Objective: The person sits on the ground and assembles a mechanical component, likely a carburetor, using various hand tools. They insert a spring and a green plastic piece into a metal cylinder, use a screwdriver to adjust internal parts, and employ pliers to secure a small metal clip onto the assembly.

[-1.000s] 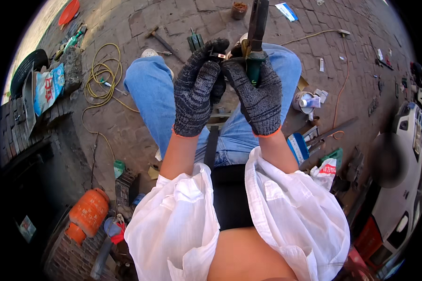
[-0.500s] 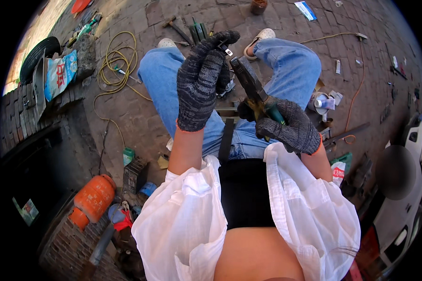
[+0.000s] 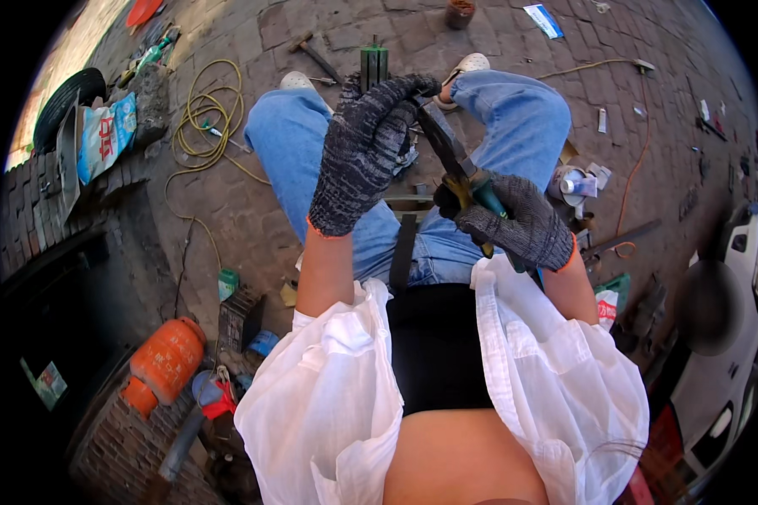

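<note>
My left hand (image 3: 358,156), in a dark grey knitted glove, is closed with its fingers curled. From behind its knuckles rises a green and dark slotted piece (image 3: 375,66) with a thin pin on top; the lower part is hidden by the hand. My right hand (image 3: 518,220), gloved alike, grips pliers (image 3: 456,165) by their green and yellow handles. The dark jaws point up and left, reaching the left fingertips. What lies between the jaws is hidden. Below the left fingers a shiny, crumpled bit (image 3: 408,157) partly shows.
A hammer (image 3: 318,61) lies on the brick paving beyond my left hand. A yellow hose (image 3: 200,118) is coiled at left. An orange gas cylinder (image 3: 168,360) stands at lower left. A white tub (image 3: 568,187) with a tube stands beside my right knee. A white car (image 3: 724,353) is at far right.
The plier jaws have come up to the left fingertips, where a small dark piece with a white end showed before. The green slotted piece has turned from tilted to upright.
</note>
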A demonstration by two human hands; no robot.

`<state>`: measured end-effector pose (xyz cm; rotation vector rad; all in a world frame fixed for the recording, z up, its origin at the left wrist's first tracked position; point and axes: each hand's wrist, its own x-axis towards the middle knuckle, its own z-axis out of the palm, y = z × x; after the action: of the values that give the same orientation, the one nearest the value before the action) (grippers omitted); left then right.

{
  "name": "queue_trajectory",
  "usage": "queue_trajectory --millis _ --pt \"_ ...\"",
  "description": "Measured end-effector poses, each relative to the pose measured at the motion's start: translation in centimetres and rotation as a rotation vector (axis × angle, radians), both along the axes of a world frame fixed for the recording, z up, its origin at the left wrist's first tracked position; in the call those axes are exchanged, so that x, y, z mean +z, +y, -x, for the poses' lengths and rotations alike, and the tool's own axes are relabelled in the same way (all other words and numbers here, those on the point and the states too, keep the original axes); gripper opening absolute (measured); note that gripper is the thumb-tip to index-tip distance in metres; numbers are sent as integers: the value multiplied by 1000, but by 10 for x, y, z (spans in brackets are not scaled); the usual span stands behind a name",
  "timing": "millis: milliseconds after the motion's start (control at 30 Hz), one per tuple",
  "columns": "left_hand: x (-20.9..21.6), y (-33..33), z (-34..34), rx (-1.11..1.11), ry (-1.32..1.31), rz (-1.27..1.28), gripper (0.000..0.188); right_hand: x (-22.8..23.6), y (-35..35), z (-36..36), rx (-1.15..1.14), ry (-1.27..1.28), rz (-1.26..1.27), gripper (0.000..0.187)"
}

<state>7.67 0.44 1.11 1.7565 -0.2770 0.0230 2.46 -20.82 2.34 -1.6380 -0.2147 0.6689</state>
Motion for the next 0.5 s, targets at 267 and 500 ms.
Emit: queue_trajectory --millis 267,500 --pt "-13 2 2 -45 128 120 24 -8 -4 3 -31 115 -93 32" --pt "-41 -10 3 98 -156 -78 29 -11 -1 4 -69 212 -101 31"
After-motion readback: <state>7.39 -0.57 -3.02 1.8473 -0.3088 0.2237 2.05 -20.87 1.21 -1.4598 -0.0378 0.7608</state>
